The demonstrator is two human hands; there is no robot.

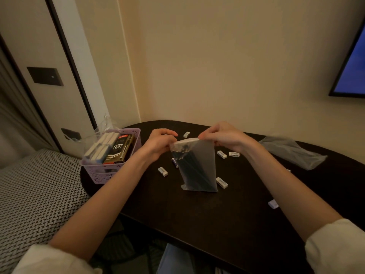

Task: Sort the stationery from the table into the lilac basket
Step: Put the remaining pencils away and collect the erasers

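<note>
While both hands [194,142] pinch its top, pen bag [197,167] stands seemingly upright.

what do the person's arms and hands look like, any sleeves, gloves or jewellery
Both hands are bare: the left hand and the right hand show no gloves, and no rings, watch or bracelet can be seen. The forearms are uncovered. Each arm wears a loose white sleeve pushed up toward the elbow, the left sleeve and the right sleeve, plain with no visible markings.

You sit in what looks like a hotel room or bedroom: a wall-mounted screen [353,62], dark switch panel [45,76], herringbone-patterned upholstery [39,190] and small dark oval table [197,210] against cream walls.
</note>
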